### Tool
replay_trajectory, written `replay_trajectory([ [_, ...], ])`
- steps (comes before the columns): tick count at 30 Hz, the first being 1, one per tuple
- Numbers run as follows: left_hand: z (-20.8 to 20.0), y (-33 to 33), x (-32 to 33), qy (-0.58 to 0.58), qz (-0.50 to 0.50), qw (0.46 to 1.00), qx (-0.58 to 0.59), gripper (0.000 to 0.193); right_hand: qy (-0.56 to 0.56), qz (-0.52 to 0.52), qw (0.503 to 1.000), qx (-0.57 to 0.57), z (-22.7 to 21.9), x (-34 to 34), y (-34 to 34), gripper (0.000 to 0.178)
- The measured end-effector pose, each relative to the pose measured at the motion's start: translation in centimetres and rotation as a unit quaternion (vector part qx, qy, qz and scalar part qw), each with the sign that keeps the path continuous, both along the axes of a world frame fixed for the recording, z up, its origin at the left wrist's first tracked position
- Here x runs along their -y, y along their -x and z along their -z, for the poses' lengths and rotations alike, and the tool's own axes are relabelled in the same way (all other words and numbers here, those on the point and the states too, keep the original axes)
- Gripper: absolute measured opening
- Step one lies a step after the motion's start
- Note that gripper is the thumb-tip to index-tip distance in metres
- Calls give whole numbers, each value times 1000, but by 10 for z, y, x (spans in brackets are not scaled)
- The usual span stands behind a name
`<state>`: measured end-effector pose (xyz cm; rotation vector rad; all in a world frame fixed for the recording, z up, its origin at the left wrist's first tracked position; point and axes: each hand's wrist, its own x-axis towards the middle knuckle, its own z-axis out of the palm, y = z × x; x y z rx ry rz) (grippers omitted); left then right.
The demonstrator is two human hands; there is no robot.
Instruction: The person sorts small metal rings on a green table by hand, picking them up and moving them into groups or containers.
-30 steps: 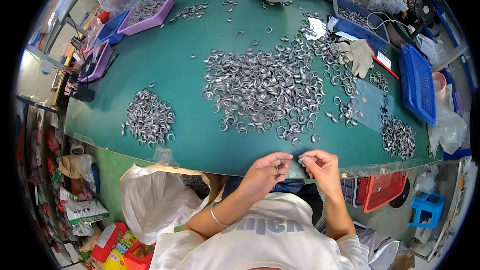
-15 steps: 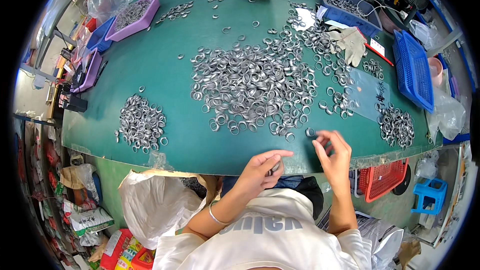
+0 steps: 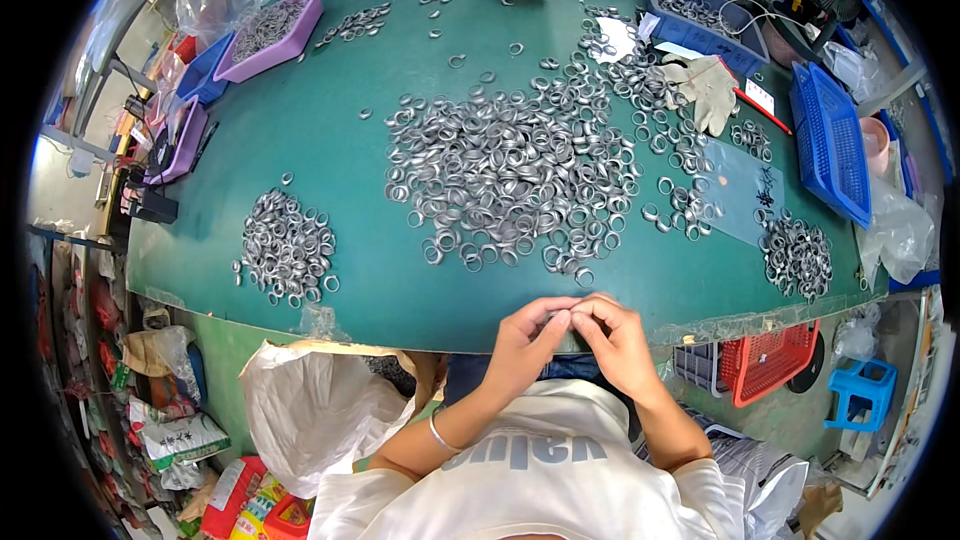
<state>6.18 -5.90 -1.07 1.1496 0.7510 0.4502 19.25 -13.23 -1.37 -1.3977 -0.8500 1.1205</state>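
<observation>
Just above the table's near edge my left hand [image 3: 528, 340] and my right hand [image 3: 612, 342] meet, fingertips touching. Both are closed, thumbs and fingers pinched together around a small grey metal ring that the fingers mostly hide. Beyond them spreads a big heap of loose metal rings [image 3: 505, 175]. A smaller ring pile [image 3: 288, 248] lies at the left, and another pile [image 3: 797, 255] at the right. Closest to my hands on the tabletop is a single ring [image 3: 584, 277] at the heap's front edge.
The green table [image 3: 430, 305] carries a pink tray [image 3: 305, 38], a blue bin [image 3: 735, 55] of rings, a blue basket [image 3: 830, 145], a glove [image 3: 712, 95], a red pen [image 3: 762, 112] and a plastic bag [image 3: 735, 190]. An open sack [image 3: 315, 405] stands below the left edge; a red basket [image 3: 765, 360] at right.
My right hand has moved left and nearer, joining my left hand. The lone ring beside its fingers has gone from the tabletop. My left hand's extended index finger has curled in.
</observation>
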Motion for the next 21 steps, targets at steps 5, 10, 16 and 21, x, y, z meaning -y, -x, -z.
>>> replay_trajectory([
  [5,7,9,-13,287,-53,950,107,25,-83,150,904,392,-15,-35,-14,4],
  [10,8,9,-11,258,-44,958,114,29,-107,130,840,516,3,-47,-31,9],
  [16,-2,2,-4,66,-36,994,76,30,35,79,995,-57,0,-12,-4,11],
  [21,5,9,-10,262,-17,959,108,27,-54,133,938,316,-10,-17,-8,6],
])
